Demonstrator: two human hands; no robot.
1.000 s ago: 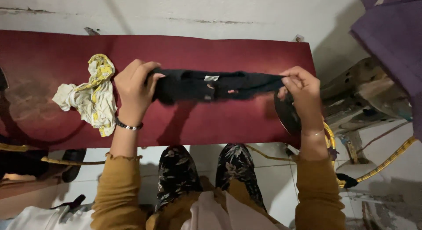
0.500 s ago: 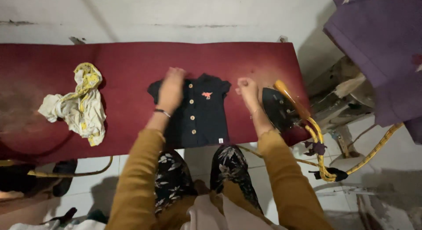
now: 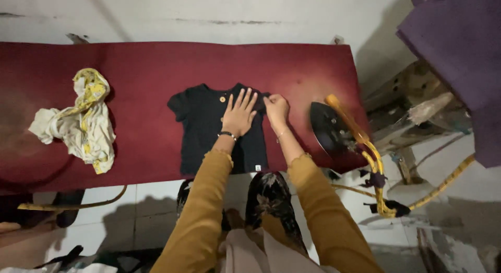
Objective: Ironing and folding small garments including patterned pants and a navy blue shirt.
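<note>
A small black shirt (image 3: 206,128) with buttons lies spread flat on a dark red padded table (image 3: 141,69). My left hand (image 3: 239,114) rests palm down on the shirt's chest, fingers apart, a bracelet on the wrist. My right hand (image 3: 276,109) pinches the shirt's right sleeve at the shoulder. Both arms wear mustard-yellow sleeves.
A crumpled white and yellow cloth (image 3: 83,121) lies on the table's left part. A dark iron (image 3: 334,129) with a yellow handle and cord stands at the table's right end. Purple fabric (image 3: 459,54) hangs at the upper right. White tiled floor lies below.
The shirt was held stretched in the air between both hands, then laid down on the table. Now my left hand presses it flat and my right hand grips the sleeve.
</note>
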